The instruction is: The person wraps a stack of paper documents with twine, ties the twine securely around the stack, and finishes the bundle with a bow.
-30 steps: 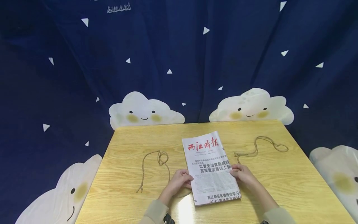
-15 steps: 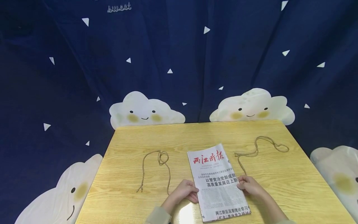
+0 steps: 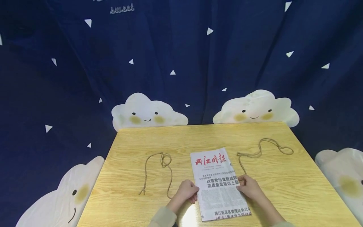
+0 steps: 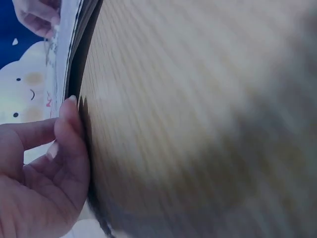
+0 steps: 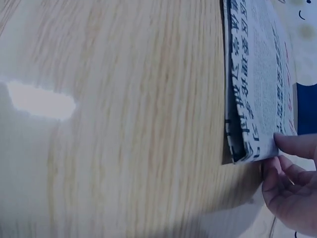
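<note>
A folded newspaper (image 3: 218, 186) with a red masthead lies low over the table, tilted a little, between my two hands. At its left edge my left hand (image 3: 187, 190) pinches the paper, thumb uppermost; in the left wrist view the fingers (image 4: 72, 148) curl at the edge of the layers. My right hand (image 3: 250, 188) grips the right edge, and the right wrist view shows its thumb (image 5: 297, 145) on top with the fingers below. Thin brown cord runs out on both sides: a left length (image 3: 146, 171) with a loop, and a right length (image 3: 255, 155). Whatever lies beneath the newspaper is hidden.
The wooden table (image 3: 124, 142) has light glare near its front. Its back edge meets a dark blue curtain (image 3: 181, 47) printed with white triangles and smiling clouds (image 3: 147, 110).
Both hands have brought the newspaper nearer to me and slightly right, then a touch back up and left. The cord ends beside the hands have shifted slightly.
</note>
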A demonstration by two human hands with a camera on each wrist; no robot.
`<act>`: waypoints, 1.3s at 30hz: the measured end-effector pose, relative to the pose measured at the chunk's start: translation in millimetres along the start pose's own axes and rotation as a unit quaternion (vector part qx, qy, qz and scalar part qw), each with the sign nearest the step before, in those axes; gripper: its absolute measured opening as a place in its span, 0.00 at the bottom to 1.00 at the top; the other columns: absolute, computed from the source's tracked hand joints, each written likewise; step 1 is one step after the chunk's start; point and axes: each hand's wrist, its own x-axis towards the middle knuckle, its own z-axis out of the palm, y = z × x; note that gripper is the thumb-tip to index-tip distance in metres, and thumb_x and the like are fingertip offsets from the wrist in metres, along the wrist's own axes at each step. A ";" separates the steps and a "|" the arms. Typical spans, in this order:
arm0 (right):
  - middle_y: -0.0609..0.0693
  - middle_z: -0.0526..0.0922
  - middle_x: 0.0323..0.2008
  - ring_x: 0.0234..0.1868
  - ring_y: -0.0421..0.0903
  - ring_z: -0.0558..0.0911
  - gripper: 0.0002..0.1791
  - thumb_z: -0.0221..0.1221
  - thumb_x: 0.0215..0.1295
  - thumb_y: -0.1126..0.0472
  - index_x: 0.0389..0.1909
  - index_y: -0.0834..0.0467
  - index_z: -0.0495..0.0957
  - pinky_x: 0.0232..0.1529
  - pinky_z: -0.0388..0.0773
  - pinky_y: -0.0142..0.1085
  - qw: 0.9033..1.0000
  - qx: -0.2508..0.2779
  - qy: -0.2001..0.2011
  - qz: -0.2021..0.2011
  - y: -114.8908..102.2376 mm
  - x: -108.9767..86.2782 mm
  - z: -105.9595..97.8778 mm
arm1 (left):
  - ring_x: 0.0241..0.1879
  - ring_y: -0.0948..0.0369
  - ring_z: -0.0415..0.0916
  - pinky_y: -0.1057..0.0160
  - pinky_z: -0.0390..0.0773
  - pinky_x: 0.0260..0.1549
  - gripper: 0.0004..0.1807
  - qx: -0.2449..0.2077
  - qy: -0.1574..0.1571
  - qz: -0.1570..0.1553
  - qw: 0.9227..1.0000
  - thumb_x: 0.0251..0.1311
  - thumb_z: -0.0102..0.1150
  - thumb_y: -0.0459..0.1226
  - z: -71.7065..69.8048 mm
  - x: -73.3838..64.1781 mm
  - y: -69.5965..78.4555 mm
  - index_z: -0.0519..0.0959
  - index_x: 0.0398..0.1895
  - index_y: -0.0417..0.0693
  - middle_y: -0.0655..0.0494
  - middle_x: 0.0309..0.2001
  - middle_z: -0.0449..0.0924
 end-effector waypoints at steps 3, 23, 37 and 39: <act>0.50 0.73 0.24 0.26 0.43 0.71 0.17 0.64 0.44 0.69 0.37 0.72 0.73 0.27 0.70 0.32 1.000 -0.008 0.017 -0.008 -3.4 4.8 4.4 | 0.04 0.67 0.65 0.69 0.72 0.06 0.15 0.027 0.027 -0.006 0.999 0.54 0.53 0.30 -4.1 8.5 -0.3 0.73 0.10 0.38 0.54 0.06 0.70; 0.56 0.76 0.29 0.32 0.50 0.75 0.17 0.62 0.48 0.68 0.39 0.72 0.74 0.34 0.74 0.41 0.997 -0.024 0.075 0.009 -22.4 52.4 36.5 | 0.11 0.64 0.58 0.71 0.56 0.08 0.17 0.160 0.133 0.007 0.978 0.49 0.57 0.32 -41.4 62.6 3.1 0.63 0.09 0.48 0.60 0.10 0.60; 0.65 0.73 0.42 0.43 0.58 0.75 0.23 0.61 0.53 0.63 0.47 0.73 0.71 0.46 0.73 0.50 0.995 -0.071 0.068 -0.001 -36.6 75.9 47.0 | 0.23 0.56 0.70 0.61 0.68 0.20 0.07 0.263 0.140 -0.033 0.954 0.52 0.51 0.37 -59.5 83.8 11.9 0.75 0.29 0.42 0.51 0.23 0.75; 0.65 0.73 0.42 0.43 0.58 0.75 0.23 0.61 0.54 0.63 0.47 0.72 0.70 0.46 0.73 0.50 0.995 -0.071 0.065 0.002 -38.0 75.9 46.7 | 0.25 0.55 0.72 0.59 0.71 0.22 0.11 0.268 0.141 -0.039 0.952 0.52 0.51 0.38 -60.0 85.2 12.3 0.76 0.35 0.40 0.49 0.27 0.77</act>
